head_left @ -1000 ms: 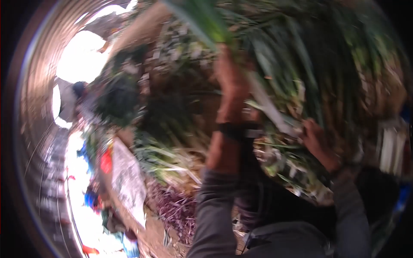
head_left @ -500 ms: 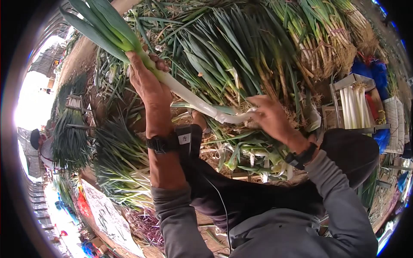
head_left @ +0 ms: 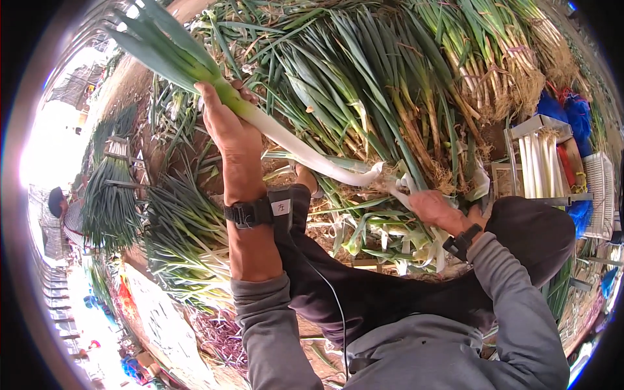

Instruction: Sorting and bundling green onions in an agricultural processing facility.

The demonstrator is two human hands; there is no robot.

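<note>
My left hand (head_left: 229,123) is closed around a large green onion (head_left: 286,140) where its dark green leaves meet the long white stalk. The onion slants across in front of me, leaves at the upper left, root end at the lower right. From that root end a pale strip of outer skin (head_left: 398,194) stretches down to my right hand (head_left: 437,211). The right fingers are curled closed on the strip's end. Under the stalk lies a litter of stripped leaves and skins (head_left: 383,237).
Ahead lies a big heap of untrimmed green onions (head_left: 370,84), with tied bundles (head_left: 500,58) at the far right. A metal rack (head_left: 509,156) on the right holds several clean white stalks. More onions (head_left: 182,234) are piled at my left. A person (head_left: 62,211) appears at the far left.
My right hand has moved down and to the right, away from the onion's root end, drawing out a strip of skin. The left hand and onion have shifted slightly right and down.
</note>
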